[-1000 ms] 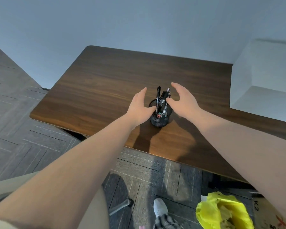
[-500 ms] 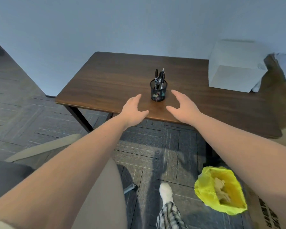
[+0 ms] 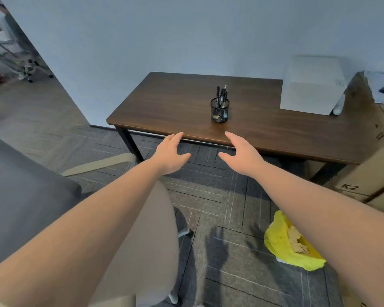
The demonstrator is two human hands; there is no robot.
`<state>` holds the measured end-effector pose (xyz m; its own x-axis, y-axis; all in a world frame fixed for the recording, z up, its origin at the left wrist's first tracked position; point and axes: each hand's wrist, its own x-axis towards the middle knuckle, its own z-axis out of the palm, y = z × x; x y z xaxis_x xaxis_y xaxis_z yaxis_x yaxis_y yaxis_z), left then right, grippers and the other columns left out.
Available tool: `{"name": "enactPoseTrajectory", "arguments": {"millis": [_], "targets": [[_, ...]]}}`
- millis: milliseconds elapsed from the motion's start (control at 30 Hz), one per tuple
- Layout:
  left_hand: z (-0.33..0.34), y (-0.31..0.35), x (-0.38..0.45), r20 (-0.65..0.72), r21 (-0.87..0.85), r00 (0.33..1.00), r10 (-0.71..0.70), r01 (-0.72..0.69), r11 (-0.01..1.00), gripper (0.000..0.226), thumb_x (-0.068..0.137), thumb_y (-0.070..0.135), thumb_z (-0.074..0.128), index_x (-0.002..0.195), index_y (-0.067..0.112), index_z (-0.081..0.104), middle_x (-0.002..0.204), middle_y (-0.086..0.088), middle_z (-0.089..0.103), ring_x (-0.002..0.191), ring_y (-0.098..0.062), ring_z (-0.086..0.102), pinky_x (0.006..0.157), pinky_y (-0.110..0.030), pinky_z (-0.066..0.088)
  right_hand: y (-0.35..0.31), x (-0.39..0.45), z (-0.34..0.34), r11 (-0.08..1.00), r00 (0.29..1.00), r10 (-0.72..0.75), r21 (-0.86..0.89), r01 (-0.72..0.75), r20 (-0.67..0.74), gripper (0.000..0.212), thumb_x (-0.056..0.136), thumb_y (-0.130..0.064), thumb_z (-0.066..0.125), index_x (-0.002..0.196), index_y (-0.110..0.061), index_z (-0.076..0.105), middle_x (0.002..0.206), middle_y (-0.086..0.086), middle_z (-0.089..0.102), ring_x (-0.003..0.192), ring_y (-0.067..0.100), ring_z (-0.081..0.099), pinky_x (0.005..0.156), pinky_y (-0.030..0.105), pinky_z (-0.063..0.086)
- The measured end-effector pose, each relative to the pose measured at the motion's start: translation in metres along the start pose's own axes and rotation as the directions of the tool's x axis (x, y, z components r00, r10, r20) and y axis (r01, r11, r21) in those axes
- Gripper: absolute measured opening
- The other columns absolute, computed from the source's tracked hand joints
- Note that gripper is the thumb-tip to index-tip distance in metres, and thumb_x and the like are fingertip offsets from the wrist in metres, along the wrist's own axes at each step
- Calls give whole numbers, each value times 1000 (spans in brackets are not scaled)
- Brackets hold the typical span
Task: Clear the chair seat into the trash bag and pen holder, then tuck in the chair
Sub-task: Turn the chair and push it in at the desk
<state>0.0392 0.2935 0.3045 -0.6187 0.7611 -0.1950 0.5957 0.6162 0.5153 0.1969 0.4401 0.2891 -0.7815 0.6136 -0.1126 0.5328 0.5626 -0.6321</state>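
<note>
Pens (image 3: 221,95) upright in pen holder (image 3: 219,113); scraps in trash bag (image 3: 275,240)

Both bare forearms are reaching forward toward the desk (image 3: 175,103), the left hand (image 3: 169,155) and right hand (image 3: 242,155) hovering side by side just short of its near edge, palms facing inward, fingers spread and holding nothing.

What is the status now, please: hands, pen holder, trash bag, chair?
Left hand and right hand open, empty. Pen holder upright on desk, pens inside. Yellow trash bag open on floor. Chair not tucked in.
</note>
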Motion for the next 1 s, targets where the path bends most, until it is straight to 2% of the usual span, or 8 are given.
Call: {"name": "enactPoseTrajectory", "arguments": {"millis": [200,400,667,767,867,1000], "targets": [[5,-26,-70,-42,93,995,-88,92,991,71,93,32,55,152,18,18,160,-6,19,148,-23,17,120,-38,19,-12,-51,30,998,995,-44,50,39,95,69,94,-37,53,151,-23,18,159,-3,22,145,19,25,115,37,27],[3,-61,-139,-65,110,989,-133,140,984,70,93,33,55,152,19,20,159,-7,21,147,-24,18,120,-39,19,-33,-98,68,997,983,-82,27,78,165,70,93,-39,54,151,-26,18,159,-3,23,145,19,26,116,42,29],[-44,-129,-201,-152,127,982,-114,133,983,66,94,33,54,151,19,23,158,-6,23,147,-24,20,121,-40,19,-119,-136,111,989,979,-148,3,149,138,69,93,-38,54,151,-27,18,158,-4,24,144,19,28,115,39,28],[-71,-169,-224,-197,166,974,-114,148,975,66,94,36,51,150,21,23,158,-4,24,145,-25,23,118,-46,26,-164,-149,139,986,979,-164,13,164,119,69,92,-40,54,150,-29,18,158,-5,25,144,19,28,116,41,29],[-105,-212,-253,-293,272,952,-87,170,947,62,94,36,49,149,22,25,157,-4,27,143,-26,27,115,-46,30,-211,-159,174,987,981,-158,37,155,114,69,92,-38,55,150,-30,19,157,-5,27,143,19,30,114,40,30],[-159,-274,-292,-425,492,905,-25,254,833,58,95,35,43,149,22,25,158,-5,24,147,-22,18,120,-47,16,-278,-175,228,980,968,-197,47,192,153,69,92,-37,54,150,-28,19,157,-5,28,143,17,29,112,36,30]]}}
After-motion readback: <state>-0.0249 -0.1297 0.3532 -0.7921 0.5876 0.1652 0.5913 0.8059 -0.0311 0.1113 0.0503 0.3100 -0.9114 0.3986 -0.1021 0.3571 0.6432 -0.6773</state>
